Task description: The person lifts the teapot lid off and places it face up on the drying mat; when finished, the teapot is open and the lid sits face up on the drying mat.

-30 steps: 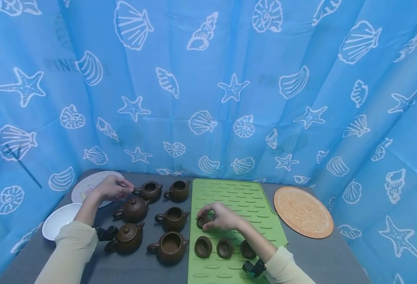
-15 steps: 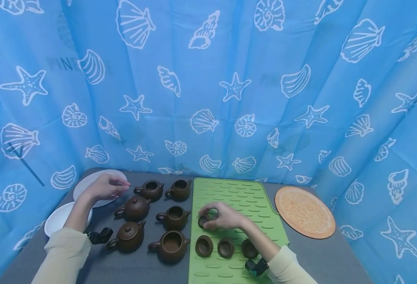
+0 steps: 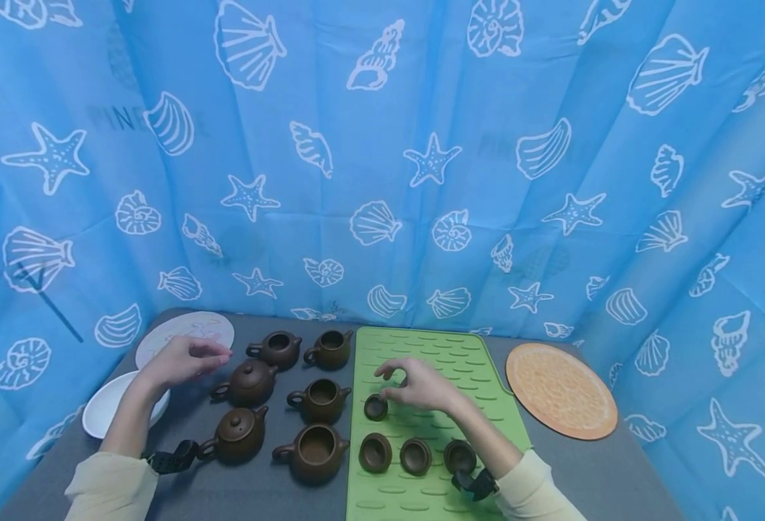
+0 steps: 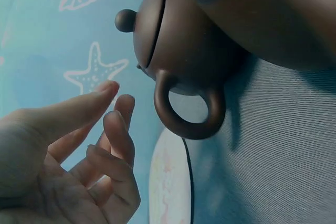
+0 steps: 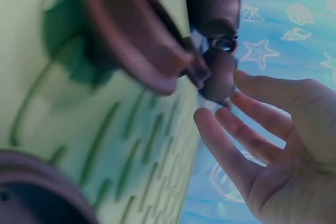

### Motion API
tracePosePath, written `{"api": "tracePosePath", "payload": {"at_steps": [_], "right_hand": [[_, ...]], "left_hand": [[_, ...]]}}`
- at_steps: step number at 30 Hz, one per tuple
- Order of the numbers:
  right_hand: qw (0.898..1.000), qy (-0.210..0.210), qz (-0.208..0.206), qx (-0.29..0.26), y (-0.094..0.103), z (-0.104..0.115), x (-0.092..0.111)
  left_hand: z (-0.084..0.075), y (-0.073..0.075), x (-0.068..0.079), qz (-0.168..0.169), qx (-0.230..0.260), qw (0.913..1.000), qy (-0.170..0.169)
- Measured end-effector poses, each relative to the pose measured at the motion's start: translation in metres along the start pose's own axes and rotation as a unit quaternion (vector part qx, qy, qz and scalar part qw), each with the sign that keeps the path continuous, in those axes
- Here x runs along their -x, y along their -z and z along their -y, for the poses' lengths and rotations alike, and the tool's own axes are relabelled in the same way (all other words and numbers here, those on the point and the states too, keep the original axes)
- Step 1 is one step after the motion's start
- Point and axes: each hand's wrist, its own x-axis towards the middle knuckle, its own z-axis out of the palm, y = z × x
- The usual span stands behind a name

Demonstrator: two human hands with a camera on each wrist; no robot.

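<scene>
My left hand (image 3: pixel 183 360) hovers between the oval plate and the lidded teapots, fingers relaxed, holding nothing. In the left wrist view its fingers are apart from the handle of a brown teapot with its lid on (image 4: pixel 184 40). My right hand (image 3: pixel 421 385) is raised over the green mat (image 3: pixel 421 347) with thumb and fingers spread. Just by its thumb a small brown teapot lid (image 3: pixel 375 407) lies upside down. Three more upturned lids lie in a row nearer me, among them a left one (image 3: pixel 375 453) and a middle one (image 3: pixel 415 456).
Several lidless brown teapots stand left of the mat, such as the nearest one (image 3: pixel 314 453). Two lidded ones, including the front one (image 3: pixel 239 435), stand further left. A white bowl (image 3: pixel 98 409), a pale plate (image 3: pixel 219 329) and an orange round mat (image 3: pixel 561 391) flank them.
My left hand has let go of the back teapot's handle and drawn left and toward me. My right hand has released the small lid and lifted off to the right.
</scene>
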Motion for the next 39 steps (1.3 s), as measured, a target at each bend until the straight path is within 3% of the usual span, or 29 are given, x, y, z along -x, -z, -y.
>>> {"api": "tracePosePath", "payload": {"at_steps": [6,11,17,24,33,39], "right_hand": [[0.999,0.004,-0.028,0.02,0.001,0.022,-0.011],[0.999,0.018,-0.01,-0.035,-0.007,0.044,-0.027],[0.991,0.038,0.005,-0.126,-0.022,0.074,-0.056],[0.987,0.048,0.022,-0.151,-0.051,0.098,-0.098],[0.965,-0.002,0.038,-0.259,-0.084,0.115,-0.14],[0.96,-0.042,0.04,-0.273,-0.098,0.12,-0.152]], "left_hand": [[0.008,-0.004,0.015,-0.029,-0.012,0.9993,-0.021],[0.01,-0.01,0.026,-0.04,-0.003,0.9981,-0.046],[0.013,-0.023,0.032,-0.032,0.057,0.9978,0.011],[0.014,-0.036,0.033,-0.048,0.093,0.9939,0.036],[0.013,-0.044,0.033,-0.058,0.112,0.9898,0.067],[0.011,-0.044,0.032,-0.059,0.103,0.9911,0.061]]}}
